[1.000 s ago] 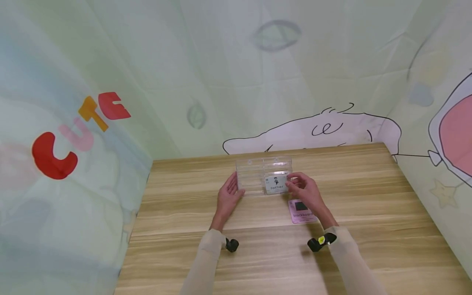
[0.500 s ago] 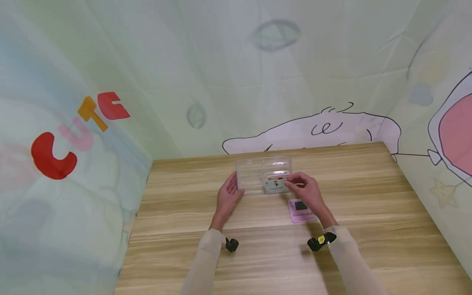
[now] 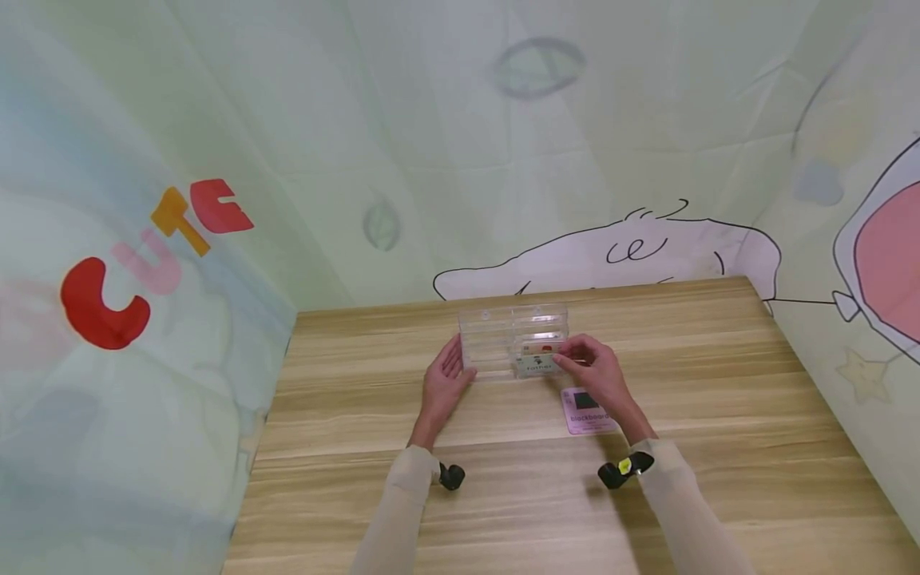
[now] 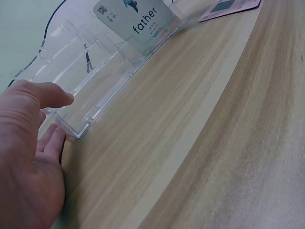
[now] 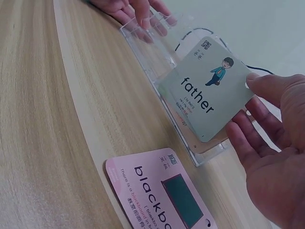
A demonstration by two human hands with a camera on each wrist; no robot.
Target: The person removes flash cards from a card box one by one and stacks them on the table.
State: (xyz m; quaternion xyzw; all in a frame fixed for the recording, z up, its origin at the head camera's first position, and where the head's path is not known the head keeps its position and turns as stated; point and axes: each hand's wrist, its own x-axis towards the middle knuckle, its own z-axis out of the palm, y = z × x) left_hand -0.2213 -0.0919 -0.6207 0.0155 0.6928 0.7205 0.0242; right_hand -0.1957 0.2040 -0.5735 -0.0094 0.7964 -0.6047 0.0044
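Observation:
A clear plastic card holder (image 3: 489, 345) with stepped slots stands towards the back of the table. My left hand (image 3: 446, 390) holds its left end, the thumb in front and other fingers behind, seen through the plastic. My right hand (image 3: 604, 379) pinches the right edge of a pale green "father" flashcard (image 5: 202, 90) between thumb and fingers. This card leans forward at the front right slot. Behind it in the head view shows the top strip of another card (image 3: 541, 348) with a red picture. A pink "blackboard" flashcard (image 5: 147, 191) lies flat just below my right hand.
The wooden table (image 3: 517, 495) runs back to a printed cloth backdrop (image 3: 431, 160), which also encloses the left and right sides. A wrist camera (image 3: 451, 477) sits on the left wrist, and another (image 3: 614, 474) on the right.
The "father" card has tipped forward in my right fingers, its top edge coming down and uncovering the card behind it. My left hand and the holder stay where they were.

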